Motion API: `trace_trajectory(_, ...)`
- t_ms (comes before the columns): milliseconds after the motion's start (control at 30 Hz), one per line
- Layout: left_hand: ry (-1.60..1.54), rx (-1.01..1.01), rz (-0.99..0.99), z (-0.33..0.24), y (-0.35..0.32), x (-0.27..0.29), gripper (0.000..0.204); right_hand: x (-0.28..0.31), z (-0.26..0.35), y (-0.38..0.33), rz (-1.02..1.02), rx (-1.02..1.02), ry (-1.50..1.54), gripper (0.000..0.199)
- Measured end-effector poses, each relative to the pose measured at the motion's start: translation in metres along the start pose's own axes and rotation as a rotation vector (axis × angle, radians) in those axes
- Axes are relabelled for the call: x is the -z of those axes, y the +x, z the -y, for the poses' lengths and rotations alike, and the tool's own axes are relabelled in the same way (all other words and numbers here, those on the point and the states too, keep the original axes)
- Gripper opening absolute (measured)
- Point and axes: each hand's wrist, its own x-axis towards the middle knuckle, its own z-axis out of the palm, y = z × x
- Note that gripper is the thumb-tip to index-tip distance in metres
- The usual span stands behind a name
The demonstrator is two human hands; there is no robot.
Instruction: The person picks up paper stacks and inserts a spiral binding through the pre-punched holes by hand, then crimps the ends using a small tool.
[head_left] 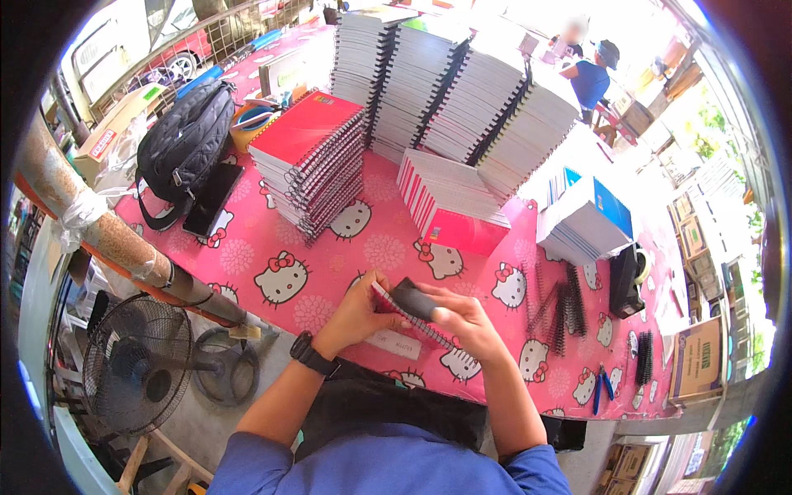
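My left hand (360, 309) holds the near end of a red spiral notebook (388, 304) tilted on edge over the pink cartoon-cat tablecloth (280, 264). My right hand (462, 318) presses a small black tool (412, 299) against the notebook's wire spine. A black watch (309, 353) sits on my left wrist. Right of my hands lie loose black wire spirals (561, 301).
Tall stacks of spiral notebooks (445, 91) fill the back of the table, with a red-covered stack (313, 161) and a leaning red pile (452, 202) nearer. A black backpack (186, 140) lies left, blue pliers (601, 388) right. A fan (136, 363) stands below left. A person (590, 74) stands beyond.
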Motion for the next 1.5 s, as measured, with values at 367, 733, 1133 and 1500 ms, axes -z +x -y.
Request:
trace_trajectory(367,0.188,-0.07,-0.009,-0.017,0.001,-0.004,0.046,0.023,-0.008,-0.006,-0.288,0.078,-0.489,0.051)
trace_trajectory(733,0.194,-0.31,-0.055,-0.065,0.013,-0.04,0.025,0.007,0.041,-0.018,-0.388,0.237,-0.115,0.035)
trace_trajectory(1133,0.144,-0.36,-0.065,-0.076,0.01,-0.033,0.023,0.013,0.059,-0.011,-0.234,0.314,-0.042,0.027)
trace_trajectory(1500,0.103,-0.354,-0.137,-0.077,0.002,-0.017,0.021,0.001,0.078,0.006,-0.22,0.482,-0.452,0.023)
